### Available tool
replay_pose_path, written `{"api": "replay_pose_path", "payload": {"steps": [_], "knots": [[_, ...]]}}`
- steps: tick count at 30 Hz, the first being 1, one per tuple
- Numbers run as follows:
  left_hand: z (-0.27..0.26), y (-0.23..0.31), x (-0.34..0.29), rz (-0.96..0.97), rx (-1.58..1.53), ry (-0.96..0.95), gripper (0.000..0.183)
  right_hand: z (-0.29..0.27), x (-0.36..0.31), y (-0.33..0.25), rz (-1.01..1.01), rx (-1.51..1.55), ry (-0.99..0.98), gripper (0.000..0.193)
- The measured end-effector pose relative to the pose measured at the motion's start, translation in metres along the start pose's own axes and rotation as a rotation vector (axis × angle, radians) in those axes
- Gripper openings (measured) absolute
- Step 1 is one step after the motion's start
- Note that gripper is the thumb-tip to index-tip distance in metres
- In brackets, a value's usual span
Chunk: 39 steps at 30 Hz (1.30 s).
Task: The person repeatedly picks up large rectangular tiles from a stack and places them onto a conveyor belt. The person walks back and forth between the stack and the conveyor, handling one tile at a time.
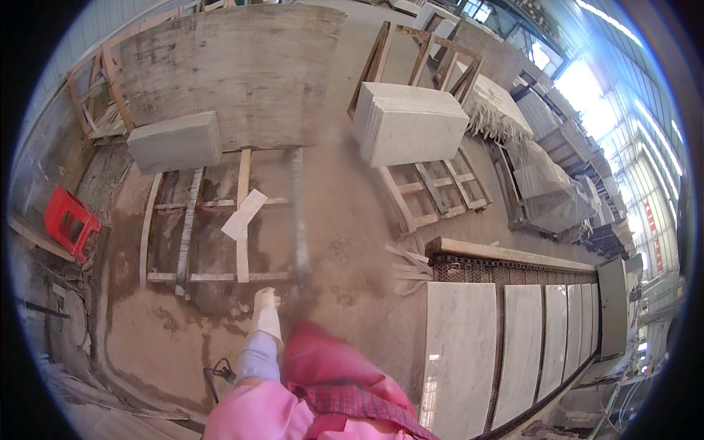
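My left hand (266, 299), in a pale glove, hangs just in front of the near edge of a wooden frame pallet (242, 264) on the floor. Its fingers look curled in, and nothing shows in them. My right hand is out of view. A loose, pale rectangular piece (244, 215) lies askew on the pallet's slats. At the pallet's far left end, several white stone slabs (176, 141) stand on edge, packed together. To my right, several polished white slabs (460, 345) lie flat in a row on a roller conveyor (499, 274).
A bigger stack of white slabs (411, 125) stands on a second pallet (433, 192) ahead right. Behind the left stack leans a large stained board (235, 73). A red plastic stool (71, 220) is at far left. Pale strips (411, 269) lie by the conveyor's end.
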<state>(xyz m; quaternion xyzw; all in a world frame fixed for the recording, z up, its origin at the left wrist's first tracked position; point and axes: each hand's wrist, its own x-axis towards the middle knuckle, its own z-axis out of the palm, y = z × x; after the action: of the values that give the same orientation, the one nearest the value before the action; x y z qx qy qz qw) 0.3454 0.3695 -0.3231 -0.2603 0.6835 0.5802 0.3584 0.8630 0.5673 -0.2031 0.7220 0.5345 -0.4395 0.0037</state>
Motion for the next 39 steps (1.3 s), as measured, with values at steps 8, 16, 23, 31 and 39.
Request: {"api": "replay_pose_path", "payload": {"steps": [8,16,23,31,39], "knots": [[-0.090,-0.022,-0.040,0.063,0.120,0.086,0.027,0.008,-0.009,0.019,-0.092,-0.008,-0.037,0.042],[-0.228,-0.056,-0.079,0.062,0.299,0.227,0.026,0.030,-0.020,0.032,-0.142,-0.064,-0.112,0.042],[-0.320,-0.077,-0.109,0.047,0.123,0.324,0.023,0.074,-0.035,0.038,-0.181,-0.192,-0.227,0.041],[-0.476,-0.098,-0.097,-0.018,-0.154,0.311,0.022,0.160,-0.020,0.076,-0.285,-0.333,-0.405,0.040],[-0.619,-0.205,-0.106,-0.060,-0.456,0.625,0.025,0.296,-0.054,-0.021,-0.392,-0.654,-0.442,0.036]]}}
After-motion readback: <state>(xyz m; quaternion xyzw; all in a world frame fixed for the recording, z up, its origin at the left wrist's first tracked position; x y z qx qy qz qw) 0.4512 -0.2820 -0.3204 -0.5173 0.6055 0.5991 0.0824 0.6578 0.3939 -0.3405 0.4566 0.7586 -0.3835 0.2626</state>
